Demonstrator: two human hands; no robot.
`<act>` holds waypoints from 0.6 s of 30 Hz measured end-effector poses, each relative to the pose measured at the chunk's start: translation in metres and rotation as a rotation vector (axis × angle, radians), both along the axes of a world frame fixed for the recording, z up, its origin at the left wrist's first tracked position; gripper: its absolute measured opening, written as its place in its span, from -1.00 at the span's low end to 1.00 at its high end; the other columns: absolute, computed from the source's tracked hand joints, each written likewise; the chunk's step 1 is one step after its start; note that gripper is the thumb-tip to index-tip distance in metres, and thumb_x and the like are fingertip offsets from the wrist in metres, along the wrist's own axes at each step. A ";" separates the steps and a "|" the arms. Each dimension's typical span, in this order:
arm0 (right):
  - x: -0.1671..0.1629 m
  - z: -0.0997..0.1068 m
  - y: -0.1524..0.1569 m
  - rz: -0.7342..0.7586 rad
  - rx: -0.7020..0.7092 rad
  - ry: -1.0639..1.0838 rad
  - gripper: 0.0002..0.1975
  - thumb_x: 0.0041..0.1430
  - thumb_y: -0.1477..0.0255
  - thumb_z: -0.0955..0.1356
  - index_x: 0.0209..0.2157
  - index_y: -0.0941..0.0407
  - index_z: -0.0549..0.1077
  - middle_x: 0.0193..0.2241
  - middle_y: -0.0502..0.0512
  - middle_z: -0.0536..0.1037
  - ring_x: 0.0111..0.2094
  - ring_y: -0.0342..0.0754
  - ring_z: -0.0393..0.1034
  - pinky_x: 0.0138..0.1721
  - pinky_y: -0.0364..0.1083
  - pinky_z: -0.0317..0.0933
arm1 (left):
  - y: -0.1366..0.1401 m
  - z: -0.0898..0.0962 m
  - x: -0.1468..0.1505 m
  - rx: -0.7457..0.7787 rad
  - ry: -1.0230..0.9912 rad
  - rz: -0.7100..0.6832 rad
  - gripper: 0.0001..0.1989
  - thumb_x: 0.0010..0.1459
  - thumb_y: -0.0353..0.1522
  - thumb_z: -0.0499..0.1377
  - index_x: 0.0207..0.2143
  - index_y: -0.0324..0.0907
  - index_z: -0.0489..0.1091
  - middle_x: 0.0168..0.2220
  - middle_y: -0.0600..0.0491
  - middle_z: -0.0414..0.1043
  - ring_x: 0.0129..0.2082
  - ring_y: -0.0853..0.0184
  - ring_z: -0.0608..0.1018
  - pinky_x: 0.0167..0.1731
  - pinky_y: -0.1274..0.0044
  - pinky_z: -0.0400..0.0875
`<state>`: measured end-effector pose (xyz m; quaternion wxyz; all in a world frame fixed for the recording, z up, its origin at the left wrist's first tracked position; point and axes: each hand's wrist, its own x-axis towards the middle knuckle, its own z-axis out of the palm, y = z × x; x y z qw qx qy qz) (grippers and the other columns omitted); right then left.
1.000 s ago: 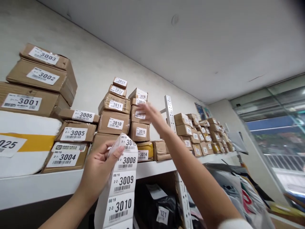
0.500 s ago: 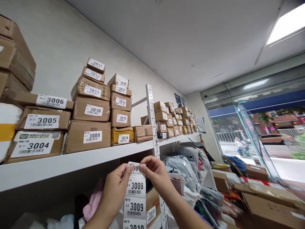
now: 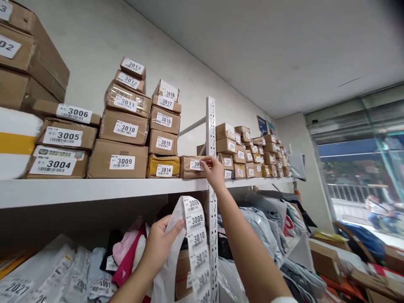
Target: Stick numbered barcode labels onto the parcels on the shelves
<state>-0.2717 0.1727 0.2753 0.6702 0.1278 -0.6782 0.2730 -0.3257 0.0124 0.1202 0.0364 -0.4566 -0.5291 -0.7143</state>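
My left hand [image 3: 162,242] is closed on a strip of printed number labels [image 3: 196,221], which curls over at the top and hangs down past the shelf edge. Several numbers show on it, among them 3008, 3009 and 3010. Up on the shelf, my right hand [image 3: 215,171] has its fingertips pinched at the right edge of a single white label [image 3: 195,164]. That label lies against the front of a small brown cardboard box [image 3: 185,170], and my fingers cover the end of its number. To the left of this box is a yellow-taped box [image 3: 153,160] labelled 3014.
A white shelf [image 3: 104,189] carries stacked, numbered boxes. A perforated white upright [image 3: 211,126] stands right beside my right hand. Bagged parcels [image 3: 75,269] fill the level below. Further right are more boxes [image 3: 232,145], grey bags [image 3: 260,227] and a window [image 3: 350,168].
My right hand has moved up from the strip to the small box, bringing one label to its front. My left hand still holds the strip, now curled over. The view has shifted.
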 end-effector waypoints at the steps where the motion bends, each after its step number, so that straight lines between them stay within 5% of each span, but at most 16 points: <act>1: -0.004 0.006 0.006 -0.063 0.052 -0.040 -0.90 0.05 0.35 0.31 -0.44 0.09 0.39 -0.53 -0.01 0.39 -0.47 -0.07 0.30 -0.32 -0.07 0.23 | 0.002 -0.003 -0.001 0.015 -0.026 -0.015 -0.63 0.00 -0.06 0.22 -0.47 -0.22 0.40 -0.51 0.10 0.42 -0.46 0.33 0.42 -0.42 0.57 0.28; 6: -0.018 0.012 0.018 -0.367 0.216 0.081 -0.75 0.09 0.37 0.29 -0.16 0.12 0.38 -0.30 0.18 0.38 -0.33 0.05 0.31 -0.23 0.05 0.24 | 0.011 -0.017 -0.002 0.092 -0.146 0.019 -0.63 -0.05 -0.07 0.27 -0.34 -0.18 0.46 -0.43 0.07 0.49 -0.41 0.27 0.48 -0.36 0.52 0.36; 11: 0.004 -0.016 0.020 -0.149 0.361 0.114 -0.84 0.13 0.36 0.28 -0.25 0.06 0.42 -0.25 0.21 0.46 -0.12 0.14 0.31 -0.06 0.12 0.20 | 0.015 -0.035 0.025 0.126 -0.179 0.125 -0.65 -0.11 -0.10 0.31 -0.33 -0.13 0.50 -0.40 0.07 0.51 -0.38 0.26 0.49 -0.29 0.52 0.38; 13: 0.025 -0.056 0.018 0.096 0.232 0.076 -0.73 0.14 0.29 0.27 -0.12 0.01 0.41 -0.08 0.22 0.45 0.02 0.14 0.27 0.01 0.13 0.18 | 0.017 -0.051 0.042 0.086 -0.138 0.253 -0.64 -0.04 -0.05 0.23 -0.34 -0.12 0.52 -0.45 0.06 0.49 -0.39 0.24 0.48 -0.33 0.52 0.38; 15: 0.046 -0.114 0.016 0.474 0.149 -0.271 -0.58 0.05 0.16 0.33 -0.03 -0.07 0.39 -0.02 0.18 0.45 0.03 0.15 0.31 -0.04 0.12 0.25 | 0.022 -0.073 0.058 0.015 -0.105 0.405 -0.57 0.02 0.03 0.11 -0.37 -0.10 0.53 -0.53 0.05 0.45 -0.46 0.21 0.46 -0.41 0.48 0.38; 18: 0.059 -0.209 0.017 0.818 -0.275 -0.723 -0.50 -0.18 0.06 0.43 -0.14 -0.10 0.45 -0.27 0.18 0.57 -0.20 0.21 0.48 -0.24 0.16 0.36 | 0.037 -0.110 0.074 -0.204 -0.005 0.511 -0.59 -0.03 0.08 0.07 -0.44 0.04 0.55 -0.61 0.03 0.42 -0.56 0.14 0.45 -0.55 0.41 0.34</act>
